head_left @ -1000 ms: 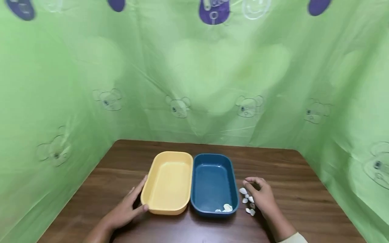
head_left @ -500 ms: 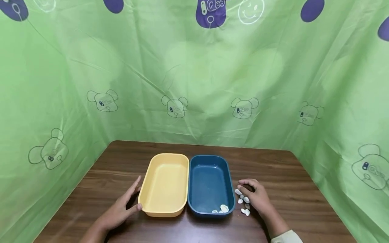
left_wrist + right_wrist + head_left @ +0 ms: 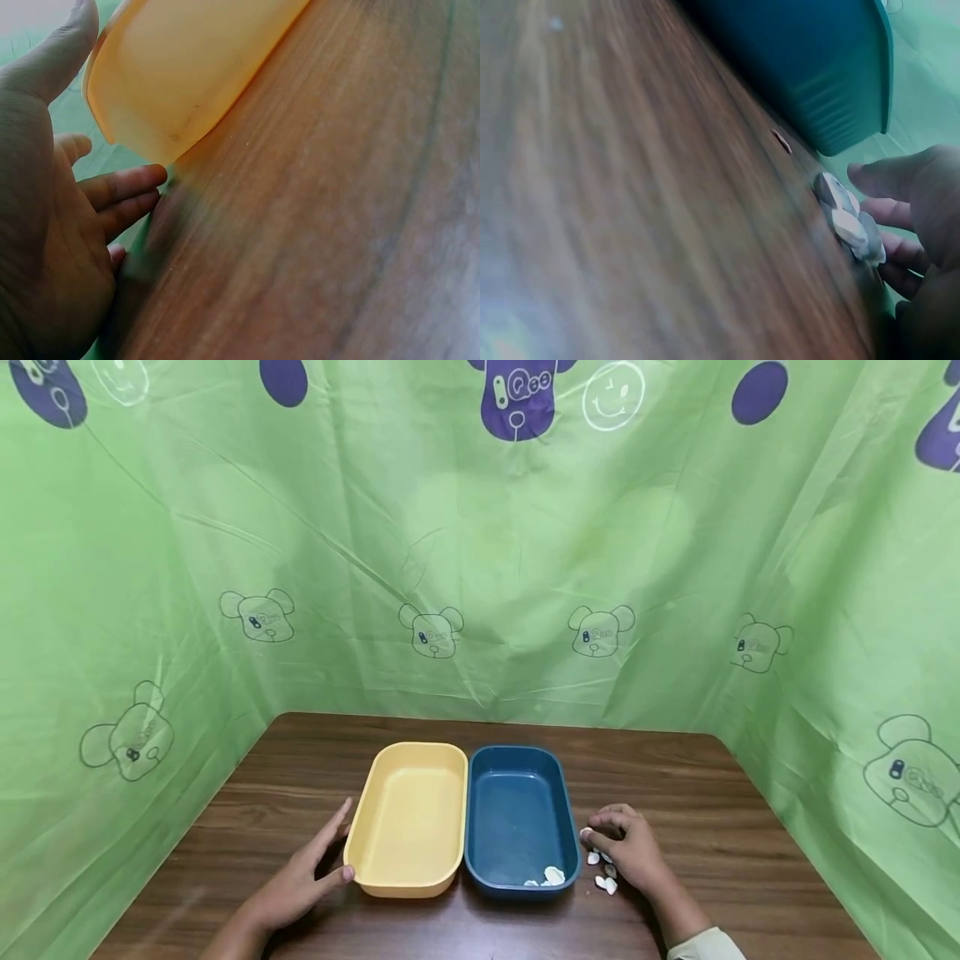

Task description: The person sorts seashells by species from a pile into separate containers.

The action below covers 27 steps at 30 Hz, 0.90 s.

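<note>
My left hand [image 3: 300, 877] lies along the left side of a yellow tray [image 3: 407, 891], thumb at its near rim and fingers spread against the outside wall. In the left wrist view those fingers [image 3: 124, 184] are fairly straight beside the tray's corner. To the right of a blue tray [image 3: 517, 890], my right hand [image 3: 633, 852] pinches a white pebble [image 3: 586, 832] between thumb and index finger; the thumb partly hides it. Under and beside that hand lie several small pebbles [image 3: 605, 884], white and grey-brown, also seen as a cluster of pebbles [image 3: 847, 225] in the right wrist view.
Several flat cream pieces [image 3: 553, 876], shell-like in shape, lie in the blue tray's near right corner. Both trays stand side by side on a dark wooden table [image 3: 675, 768]. A green printed curtain [image 3: 517, 677] surrounds the table's back and sides.
The right thumb and index finger have come down onto the white pebble farthest from me and now cover part of it. The left hand keeps its place at the yellow tray; the head view shifted slightly.
</note>
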### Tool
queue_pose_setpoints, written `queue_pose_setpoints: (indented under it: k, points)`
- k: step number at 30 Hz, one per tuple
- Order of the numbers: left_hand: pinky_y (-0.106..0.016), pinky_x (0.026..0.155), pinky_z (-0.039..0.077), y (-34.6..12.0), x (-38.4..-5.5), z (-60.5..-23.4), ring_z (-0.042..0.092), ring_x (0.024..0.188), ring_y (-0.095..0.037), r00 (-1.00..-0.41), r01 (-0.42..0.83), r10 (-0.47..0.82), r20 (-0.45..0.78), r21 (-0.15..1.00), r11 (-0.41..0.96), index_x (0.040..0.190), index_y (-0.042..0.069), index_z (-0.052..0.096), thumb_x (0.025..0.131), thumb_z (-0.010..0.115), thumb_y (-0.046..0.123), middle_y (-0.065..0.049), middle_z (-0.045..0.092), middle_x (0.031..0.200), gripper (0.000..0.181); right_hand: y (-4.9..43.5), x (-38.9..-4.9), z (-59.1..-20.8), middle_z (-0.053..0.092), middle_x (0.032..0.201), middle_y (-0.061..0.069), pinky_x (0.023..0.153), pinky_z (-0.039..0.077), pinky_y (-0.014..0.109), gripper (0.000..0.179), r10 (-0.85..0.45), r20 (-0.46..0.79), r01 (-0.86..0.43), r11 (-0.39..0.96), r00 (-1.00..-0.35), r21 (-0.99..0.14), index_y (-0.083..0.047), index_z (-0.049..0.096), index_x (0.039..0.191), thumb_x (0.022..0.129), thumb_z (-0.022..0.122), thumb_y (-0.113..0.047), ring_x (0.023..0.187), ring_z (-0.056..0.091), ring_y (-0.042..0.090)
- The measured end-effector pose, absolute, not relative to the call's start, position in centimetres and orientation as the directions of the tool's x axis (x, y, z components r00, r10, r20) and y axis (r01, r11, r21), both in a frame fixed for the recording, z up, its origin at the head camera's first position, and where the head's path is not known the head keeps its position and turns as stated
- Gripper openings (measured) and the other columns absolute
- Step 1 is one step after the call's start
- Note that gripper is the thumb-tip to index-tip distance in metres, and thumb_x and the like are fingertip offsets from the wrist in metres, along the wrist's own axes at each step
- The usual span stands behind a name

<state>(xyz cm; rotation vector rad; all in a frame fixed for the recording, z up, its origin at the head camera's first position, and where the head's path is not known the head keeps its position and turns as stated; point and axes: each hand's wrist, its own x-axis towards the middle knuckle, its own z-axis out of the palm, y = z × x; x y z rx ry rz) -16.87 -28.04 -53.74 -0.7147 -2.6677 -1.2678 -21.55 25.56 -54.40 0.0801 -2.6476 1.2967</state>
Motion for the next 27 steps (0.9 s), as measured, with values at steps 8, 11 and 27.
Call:
queue_pose_setpoints:
  k: [8,11,27]
  points:
    - [-0.015,0.115,0.037,-28.00,-16.80,-53.82,0.046,0.146,0.006,-0.884,0.453,0.372,0.282,0.709,0.540,0.178,0.019,0.011,0.101,0.076,0.014,-0.025,0.060,0.157,0.101,25.06,-21.26,-54.60,0.075,0.117,0.004,0.096,0.039,0.049,0.015,0.067,0.204,-0.098,0.705,-0.977,-0.702,-0.016,0.082,0.089,0.084,0.095,-0.022,0.119,0.060,0.030]
    - [-0.016,0.115,0.037,-27.99,-16.85,-53.75,0.047,0.146,0.006,-0.885,0.455,0.368,0.286,0.704,0.545,0.178,0.019,0.012,0.100,0.075,0.014,-0.024,0.061,0.157,0.100,24.93,-21.22,-54.55,0.075,0.120,0.006,0.097,0.037,0.055,0.015,0.068,0.202,-0.097,0.702,-0.977,-0.706,-0.016,0.081,0.089,0.085,0.094,-0.022,0.122,0.059,0.032]
    - [-0.015,0.116,0.037,-27.96,-16.83,-53.77,0.048,0.146,0.003,-0.873,0.478,0.381,0.304,0.687,0.547,0.177,0.019,0.012,0.100,0.076,0.014,-0.019,0.064,0.155,0.100,24.84,-21.44,-54.82,0.072,0.122,0.004,0.093,0.033,0.048,0.013,0.074,0.172,-0.068,0.715,-0.982,-0.696,-0.017,0.077,0.086,0.090,0.089,-0.019,0.125,0.057,0.029]
